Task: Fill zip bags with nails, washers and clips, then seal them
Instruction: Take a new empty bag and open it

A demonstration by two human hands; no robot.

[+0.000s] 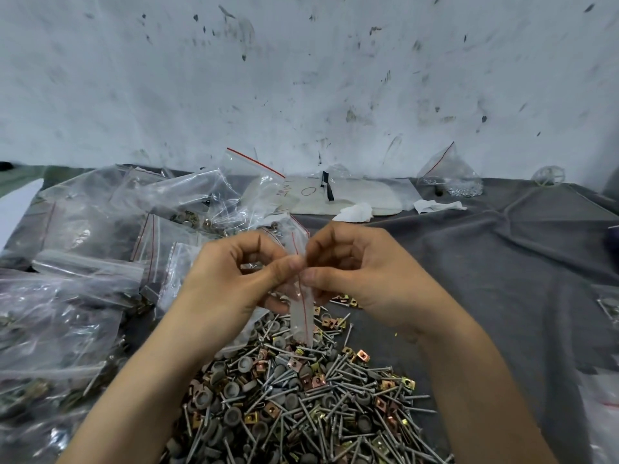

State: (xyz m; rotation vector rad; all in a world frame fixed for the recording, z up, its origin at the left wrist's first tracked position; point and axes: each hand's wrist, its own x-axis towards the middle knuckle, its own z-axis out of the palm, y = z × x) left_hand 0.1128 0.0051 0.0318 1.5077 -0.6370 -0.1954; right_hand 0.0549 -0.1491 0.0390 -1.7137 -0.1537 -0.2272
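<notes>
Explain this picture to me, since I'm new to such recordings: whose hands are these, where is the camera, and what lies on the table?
There is no machine here: a person works with bare hands, and the single camera sits on their head, looking forward and down. The left hand and right hand both pinch a small clear zip bag with a red line, held above a loose pile of nails, grey washers and metal clips. More zip bags lie heaped at the left, all on a grey cloth before a scuffed white wall.
</notes>
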